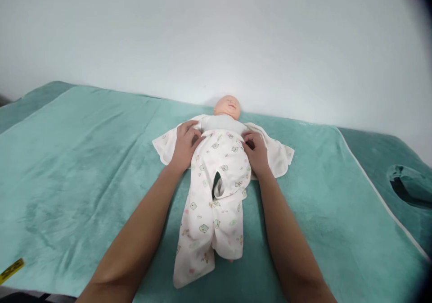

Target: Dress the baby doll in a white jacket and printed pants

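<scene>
A baby doll point(228, 106) lies on its back, head toward the wall. White baby pants point(223, 154) printed with small animals cover its legs and reach up to its belly; a slit shows at the crotch. Under the doll a white printed baby shirt point(279, 152) is spread open to both sides. My left hand point(187, 140) is closed at the left side of the waistband, thumb and fingers pinching the cloth. At the right side, my right hand point(255, 151) likewise grips the waistband between thumb and curled fingers.
A green sheet point(84, 168) with white edging covers the padded bed point(374, 147). Toward the right the bed has an oval hole point(410, 186). A pale wall point(216, 37) rises behind. A yellow-and-black strip point(12, 270) sits near the front left edge.
</scene>
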`<state>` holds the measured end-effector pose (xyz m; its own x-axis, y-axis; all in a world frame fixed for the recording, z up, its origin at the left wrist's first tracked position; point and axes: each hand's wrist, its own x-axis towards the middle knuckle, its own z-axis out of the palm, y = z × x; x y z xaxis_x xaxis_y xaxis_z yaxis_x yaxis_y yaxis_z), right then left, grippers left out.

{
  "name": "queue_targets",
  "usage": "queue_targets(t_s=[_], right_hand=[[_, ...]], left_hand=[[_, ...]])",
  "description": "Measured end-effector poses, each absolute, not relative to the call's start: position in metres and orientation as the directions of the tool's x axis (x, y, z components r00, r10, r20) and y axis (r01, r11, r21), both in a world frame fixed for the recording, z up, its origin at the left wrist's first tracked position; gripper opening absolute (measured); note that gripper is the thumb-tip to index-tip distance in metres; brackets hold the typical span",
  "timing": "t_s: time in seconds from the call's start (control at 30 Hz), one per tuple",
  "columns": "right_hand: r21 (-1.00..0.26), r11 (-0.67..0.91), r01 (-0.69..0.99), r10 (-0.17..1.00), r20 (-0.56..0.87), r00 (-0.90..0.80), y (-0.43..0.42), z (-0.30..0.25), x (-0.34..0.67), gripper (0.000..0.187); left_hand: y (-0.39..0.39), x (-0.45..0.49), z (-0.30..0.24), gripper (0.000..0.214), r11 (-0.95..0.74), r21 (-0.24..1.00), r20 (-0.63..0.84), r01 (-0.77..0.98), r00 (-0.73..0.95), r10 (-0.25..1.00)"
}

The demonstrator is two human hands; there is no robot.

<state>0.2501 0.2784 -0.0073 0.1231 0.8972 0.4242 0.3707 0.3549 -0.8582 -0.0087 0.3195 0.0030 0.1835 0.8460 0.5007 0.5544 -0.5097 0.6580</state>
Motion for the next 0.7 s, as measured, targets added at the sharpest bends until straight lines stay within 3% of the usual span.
queue_targets(t_s=[0.07, 0.17, 0.33, 0.47, 0.63, 0.7], right_hand=[[-0.835, 0.387, 0.391, 0.887, 0.452, 0.088, 0.28, -0.006, 0.25, 0.008], [-0.819, 0.345, 0.458, 0.905, 0.42, 0.07, 0.288, -0.003, 0.25, 0.012], [-0.754, 0.156, 0.638, 0.912, 0.358, 0.201, 0.309, 0.006, 0.246, 0.015], [-0.815, 0.037, 0.578, 0.893, 0.287, 0.347, 0.318, 0.0, 0.241, 0.019], [-0.835, 0.169, 0.524, 0.849, 0.394, 0.353, 0.319, -0.02, 0.242, 0.023], [-0.802, 0.239, 0.548, 0.829, 0.463, 0.315, 0.317, -0.024, 0.244, 0.021]], left_hand=[[0.328, -0.009, -0.001, 0.017, -0.553, 0.555, 0.517, 0.621, 0.263, 0.814], [0.341, -0.007, -0.007, 0.015, -0.532, 0.513, 0.484, 0.673, 0.285, 0.828], [0.355, 0.005, -0.008, 0.015, -0.33, 0.479, 0.413, 0.813, 0.123, 0.902], [0.362, 0.018, -0.004, 0.016, -0.159, 0.486, 0.384, 0.86, -0.046, 0.922], [0.359, 0.018, -0.01, 0.006, -0.271, 0.531, 0.472, 0.803, -0.014, 0.882], [0.353, 0.014, -0.012, 0.011, -0.321, 0.551, 0.513, 0.77, -0.01, 0.858]])
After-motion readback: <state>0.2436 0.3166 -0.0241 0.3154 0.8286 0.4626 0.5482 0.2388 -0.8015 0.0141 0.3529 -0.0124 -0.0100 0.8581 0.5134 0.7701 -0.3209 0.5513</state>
